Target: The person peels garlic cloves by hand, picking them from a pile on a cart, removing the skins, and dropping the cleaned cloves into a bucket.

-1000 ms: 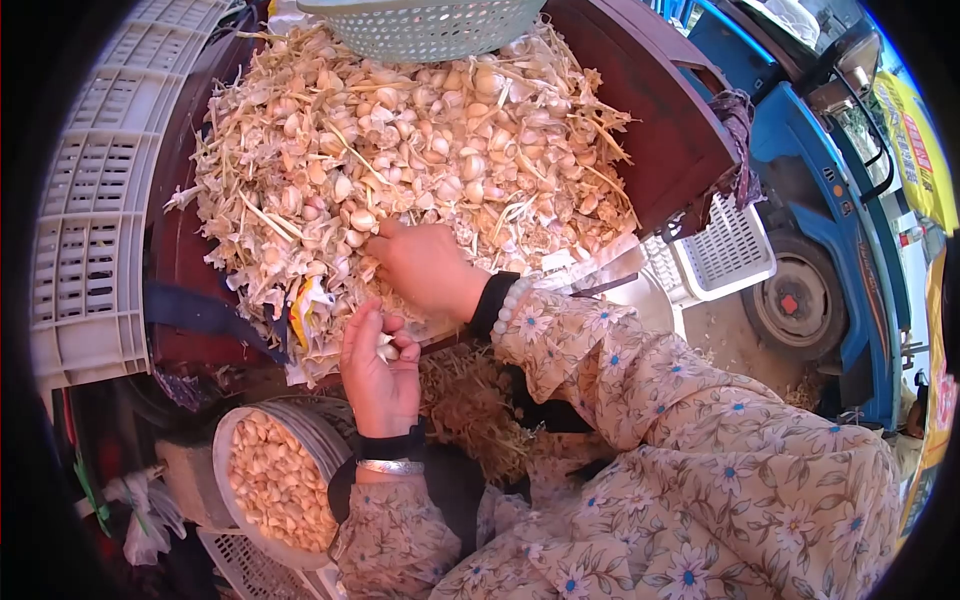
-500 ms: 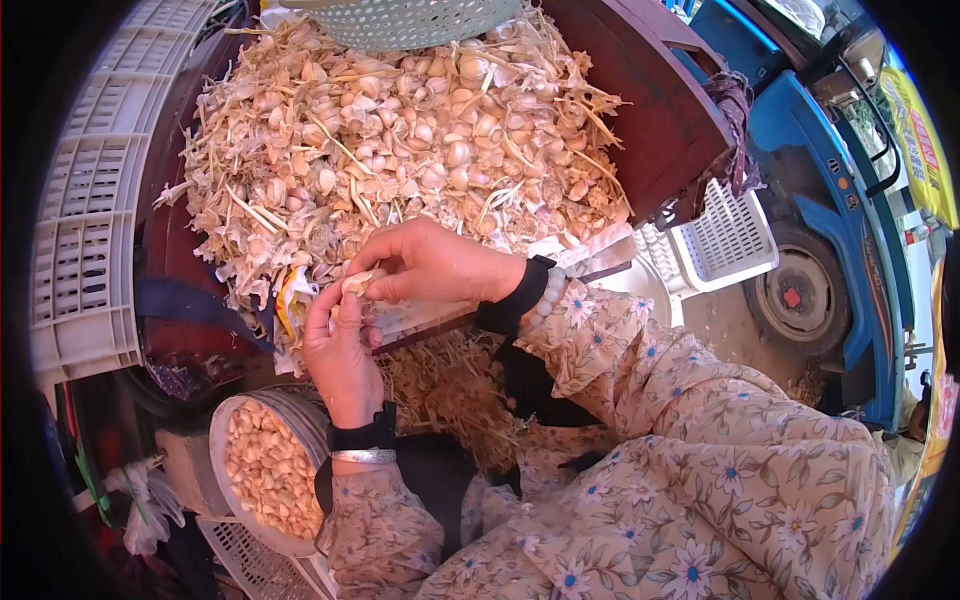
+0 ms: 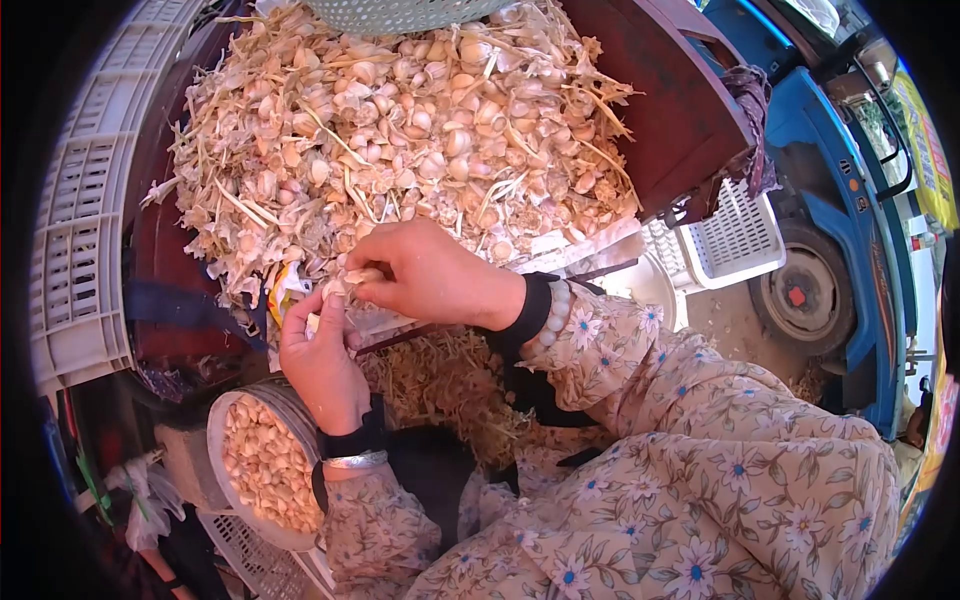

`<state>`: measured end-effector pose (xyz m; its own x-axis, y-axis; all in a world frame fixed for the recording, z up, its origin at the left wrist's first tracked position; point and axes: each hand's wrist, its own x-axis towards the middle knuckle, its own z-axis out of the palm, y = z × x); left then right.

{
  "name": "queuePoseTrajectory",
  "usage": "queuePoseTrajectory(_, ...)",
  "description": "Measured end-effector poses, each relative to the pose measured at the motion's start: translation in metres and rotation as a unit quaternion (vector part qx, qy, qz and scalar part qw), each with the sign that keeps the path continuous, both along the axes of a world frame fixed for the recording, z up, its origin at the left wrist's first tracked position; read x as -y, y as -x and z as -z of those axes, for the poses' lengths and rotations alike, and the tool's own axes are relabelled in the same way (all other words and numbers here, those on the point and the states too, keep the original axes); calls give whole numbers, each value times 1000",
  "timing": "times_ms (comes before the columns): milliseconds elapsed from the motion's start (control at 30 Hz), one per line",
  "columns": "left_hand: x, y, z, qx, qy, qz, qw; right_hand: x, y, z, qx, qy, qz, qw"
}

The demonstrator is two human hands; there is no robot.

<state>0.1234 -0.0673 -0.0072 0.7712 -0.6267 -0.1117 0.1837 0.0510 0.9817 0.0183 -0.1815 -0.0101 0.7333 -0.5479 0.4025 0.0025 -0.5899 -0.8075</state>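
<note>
Both hands meet over the near edge of the garlic heap [image 3: 400,150], a mass of loose cloves, papery skins and dry stalks. Between the fingertips is a small pale garlic clove [image 3: 338,288], partly covered by the fingers. My left hand [image 3: 325,368] pinches it from below, thumb pointing up, and another pale bit shows among its fingers. Coming from the right, my right hand [image 3: 435,275] has thumb and index finger closed on the clove's upper side. Below my left hand stands a white bucket [image 3: 214,440] filled with peeled cloves [image 3: 265,465].
A pale green basket [image 3: 400,14] rests on the heap's far side. Stacked plastic crates [image 3: 82,250] line the left. White baskets [image 3: 735,240] and a blue vehicle [image 3: 840,230] with a wheel are at right. Dry husks [image 3: 440,385] lie below the hands.
Both hands stay together at the clove; my left hand has shifted slightly left and down. The view has shifted a little. Part of an arm now shows at the lower left.
</note>
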Motion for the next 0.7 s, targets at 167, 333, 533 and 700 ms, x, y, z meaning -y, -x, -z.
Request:
queuePoseTrajectory(167,-62,-51,-40,0,78,-1,997,8,-3,10,46,-106,-3,993)
queuePoseTrajectory(333,-145,-114,-75,214,-138,-120,960,2,-6,8,97,-119,-4,988)
queuePoseTrajectory(533,-209,-161,-33,213,-237,-155,935,-6,-10,7,102,-113,5,988)
queuePoseTrajectory(700,-136,-52,-48,60,-55,-37,996,-41,-14,-5,97,-252,-115,956)
